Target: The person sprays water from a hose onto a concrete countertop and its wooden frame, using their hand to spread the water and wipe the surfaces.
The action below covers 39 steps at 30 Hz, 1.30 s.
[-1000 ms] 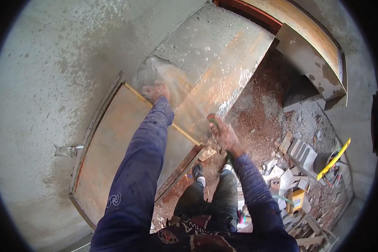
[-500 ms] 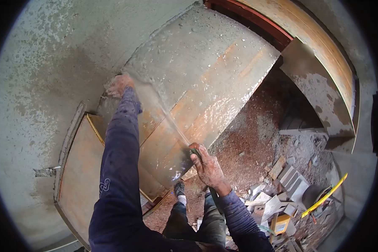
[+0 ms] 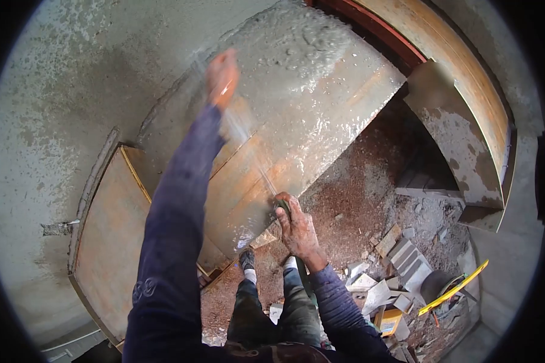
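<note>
My right hand (image 3: 298,233) is wrapped round a dark green hose (image 3: 282,207), its end by the thumb and index finger. A thin jet of water (image 3: 264,174) runs from it up and left across the wet slab (image 3: 321,130), toward my other hand. My left hand (image 3: 223,78) is stretched out over the slab's upper left part, near the wall. Motion smears its fingers, so whether they hold anything is hidden. Grey grit and slurry (image 3: 306,48) lie at the slab's far end, and brownish boards show through the water nearer me.
A grey stained wall (image 3: 66,121) runs along the left, beside a wooden panel (image 3: 112,236). Broken tiles (image 3: 409,260), a yellow bar (image 3: 454,289) and a yellow container (image 3: 389,322) lie at lower right. A curved wet board (image 3: 460,139) leans at right; reddish gritty floor (image 3: 345,212) lies below.
My left hand has moved up and to the right, away from the slab's left edge. The slurry at the far end looks rippled now. My right hand still grips the hose.
</note>
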Tool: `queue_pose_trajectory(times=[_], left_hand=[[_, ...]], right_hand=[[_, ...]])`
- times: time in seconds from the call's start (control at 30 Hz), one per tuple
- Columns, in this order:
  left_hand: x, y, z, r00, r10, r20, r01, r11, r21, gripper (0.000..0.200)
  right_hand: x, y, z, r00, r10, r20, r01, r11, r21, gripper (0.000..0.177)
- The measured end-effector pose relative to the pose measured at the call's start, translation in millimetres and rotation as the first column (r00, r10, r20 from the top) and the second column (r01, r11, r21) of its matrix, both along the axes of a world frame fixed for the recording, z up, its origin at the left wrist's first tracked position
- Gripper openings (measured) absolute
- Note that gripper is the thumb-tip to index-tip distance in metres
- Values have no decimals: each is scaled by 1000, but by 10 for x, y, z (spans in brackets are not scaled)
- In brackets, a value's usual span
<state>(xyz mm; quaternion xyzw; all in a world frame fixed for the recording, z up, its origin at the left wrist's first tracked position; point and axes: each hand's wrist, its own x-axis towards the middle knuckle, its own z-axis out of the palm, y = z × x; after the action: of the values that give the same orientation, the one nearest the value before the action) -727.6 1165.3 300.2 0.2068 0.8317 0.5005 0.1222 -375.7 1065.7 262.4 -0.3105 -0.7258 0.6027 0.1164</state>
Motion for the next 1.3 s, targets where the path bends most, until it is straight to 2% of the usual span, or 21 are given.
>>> queue_pose_trajectory(times=[0.03, 0.07, 0.1, 0.13, 0.2, 0.23, 0.3, 0.37, 0.43, 0.5, 0.57, 0.6, 0.63, 0.7, 0.73, 0.8, 0.87, 0.97, 1.07, 1.2, 1.3], left_hand=[[-93, -390, -323, 924, 158, -350, -154, 987, 38, 45], [-330, -841, -724, 829, 251, -499, -249, 966, 71, 42], [-54, -1233, -490, 772, 130, -622, -433, 825, -365, 48], [-166, -1454, -583, 824, 380, -421, -561, 655, -507, 59], [-226, -1705, -998, 677, 475, -562, -736, 451, -505, 73], [-204, -1602, -1002, 681, 472, -559, -732, 453, -509, 73], [-185, -1217, -925, 748, 360, -557, -663, 384, -642, 81], [-247, -637, -824, 847, 354, -397, -530, 501, -684, 82], [-103, -64, -731, 921, 68, -384, -321, 692, -646, 77], [-200, 563, -996, 891, -58, -450, -326, 610, -722, 69], [-131, 970, -1148, 852, -358, -383, -63, 656, -752, 67], [-55, 1121, -1133, 919, -360, -161, 256, 855, -451, 68], [120, 1234, -998, 897, -439, 57, 440, 898, -15, 69], [509, 1353, -802, 795, -583, -164, 605, 777, 172, 70], [618, 1315, -732, 798, -578, -171, 602, 781, 169, 70], [905, 1087, -666, 775, -477, -415, 481, 871, -102, 63], [1112, 650, -623, 754, -450, -478, 400, 892, -210, 58], [1356, 63, -752, 808, -428, -405, 379, 904, -199, 58], [1456, -188, -850, 826, -453, -336, 291, 852, -435, 64], [1526, -220, -891, 752, -532, -389, 354, 824, -443, 62], [1587, -210, -868, 602, -694, -395, 446, 702, -555, 58]], right_hand=[[18, -33, -41, 999, -7, 43, 6, 1000, 20, 31], [8, -30, -65, 996, -22, 81, 18, 999, 44, 31], [8, -19, -51, 996, -3, 94, 2, 1000, 9, 31], [11, -22, -36, 996, -13, 93, 13, 1000, 5, 31], [-18, -20, -39, 998, 8, 56, -12, 997, 73, 30], [-19, -13, -54, 1000, 7, 28, -9, 997, 81, 28], [-26, -28, -141, 999, -21, 41, 16, 995, 103, 27], [-5, 1, -143, 997, -53, 57, 45, 990, 132, 26], [27, 121, -26, 992, -123, 38, 116, 983, 144, 26], [90, 257, -31, 981, -195, -10, 194, 967, 168, 26], [154, 409, 17, 962, -273, -19, 272, 950, 156, 26], [174, 493, 35, 960, -279, -19, 278, 948, 157, 26], [189, 559, 50, 952, -306, 0, 302, 939, 167, 26], [222, 651, 144, 948, -313, 61, 304, 944, 126, 25], [225, 666, 156, 950, -307, 53, 299, 946, 126, 25], [276, 644, 138, 940, -339, -36, 334, 897, 290, 26], [341, 535, 184, 936, -352, 32, 335, 913, 232, 27], [268, 261, 119, 940, -333, 68, 324, 938, 125, 30], [162, -117, 10, 946, -323, 32, 317, 941, 123, 31], [197, -300, 21, 937, -344, 59, 340, 938, 62, 29], [201, -484, -10, 946, -323, 35, 318, 943, 103, 32]])
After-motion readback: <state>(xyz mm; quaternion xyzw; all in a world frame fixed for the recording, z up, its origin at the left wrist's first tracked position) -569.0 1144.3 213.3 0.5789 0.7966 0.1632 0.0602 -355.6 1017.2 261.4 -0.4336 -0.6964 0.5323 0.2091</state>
